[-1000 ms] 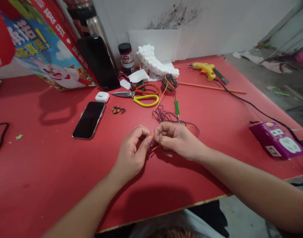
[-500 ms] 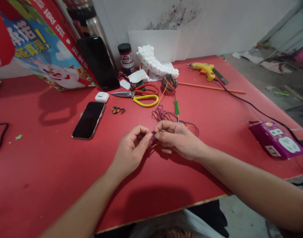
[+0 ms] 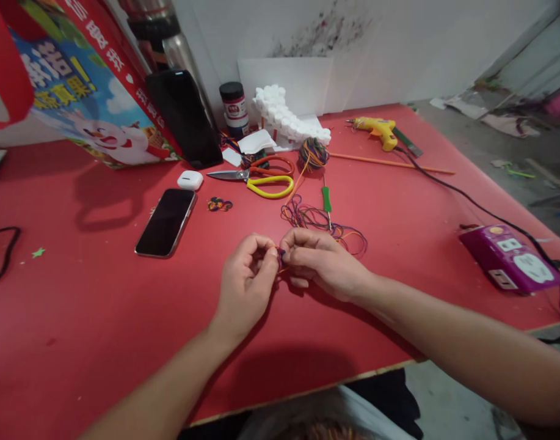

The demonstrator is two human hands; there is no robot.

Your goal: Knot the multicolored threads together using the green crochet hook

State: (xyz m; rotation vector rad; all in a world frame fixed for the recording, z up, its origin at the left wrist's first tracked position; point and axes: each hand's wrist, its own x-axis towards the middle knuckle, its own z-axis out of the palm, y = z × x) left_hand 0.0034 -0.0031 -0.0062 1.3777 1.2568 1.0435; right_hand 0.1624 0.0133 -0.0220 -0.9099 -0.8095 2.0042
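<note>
A small piece of knotted multicoloured cord (image 3: 280, 259) is pinched between my two hands over the red table. My left hand (image 3: 250, 278) grips it from the left with thumb and forefinger. From the right, the fingertips of my right hand (image 3: 323, 263) close on the same piece; they partly hide it. Loose loops of cord (image 3: 302, 214) lie just beyond my right hand, trailing back to a cord ball (image 3: 313, 153). Beside the loops rests a green-handled crochet hook (image 3: 326, 199). A finished-looking knotted cord piece (image 3: 220, 204) lies farther left.
Scissors (image 3: 270, 186) with red and yellow handles lie behind. To the left are a phone (image 3: 166, 222), an earbud case (image 3: 190, 179) and an upright dark phone (image 3: 185, 116). A yellow glue gun (image 3: 375, 129) and a purple power strip (image 3: 511, 258) are at right, joined by black cable.
Both hands stay together on the knotted cord, with slight finger shifts; the right hand has lowered a little. The whole view has shifted slightly.
</note>
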